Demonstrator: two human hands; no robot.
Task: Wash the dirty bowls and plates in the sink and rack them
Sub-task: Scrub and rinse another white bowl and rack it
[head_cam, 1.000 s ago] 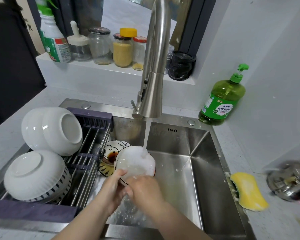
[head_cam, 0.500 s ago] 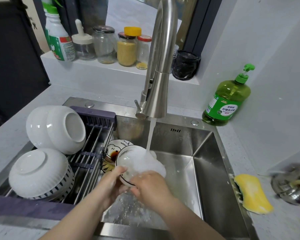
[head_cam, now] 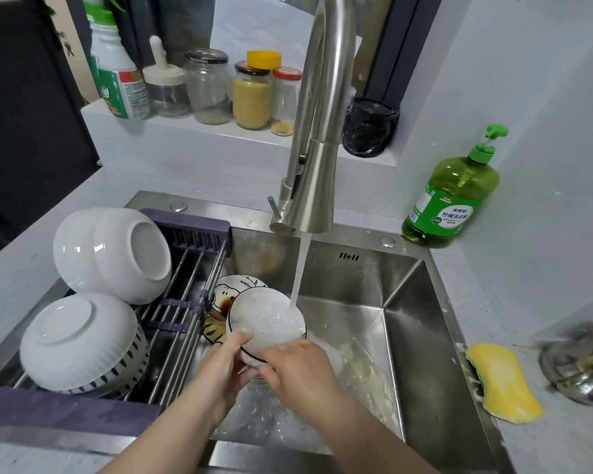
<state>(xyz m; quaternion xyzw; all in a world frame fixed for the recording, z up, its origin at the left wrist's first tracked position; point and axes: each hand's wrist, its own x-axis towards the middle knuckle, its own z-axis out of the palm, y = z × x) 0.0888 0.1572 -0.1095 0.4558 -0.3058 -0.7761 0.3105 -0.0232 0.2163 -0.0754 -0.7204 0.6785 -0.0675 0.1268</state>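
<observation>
A small white bowl with a dark rim is held tilted under the running tap, and water strikes its right edge. My left hand grips its near left rim. My right hand holds its near right side from below. Behind it in the steel sink lies a cartoon-printed dish with brown sauce, partly hidden by the bowl. On the purple-framed rack over the sink's left side rest two stacked white bowls on their sides and an upturned white bowl on a patterned one.
A yellow sponge lies on the counter at the sink's right edge, a metal pot lid beyond it. A green dish-soap bottle stands in the back right corner. Jars and a cleaner bottle line the ledge behind the tap.
The bowl has been turned in my hands and now tilts more to the left, so the water stream hits its right rim instead of its middle.
</observation>
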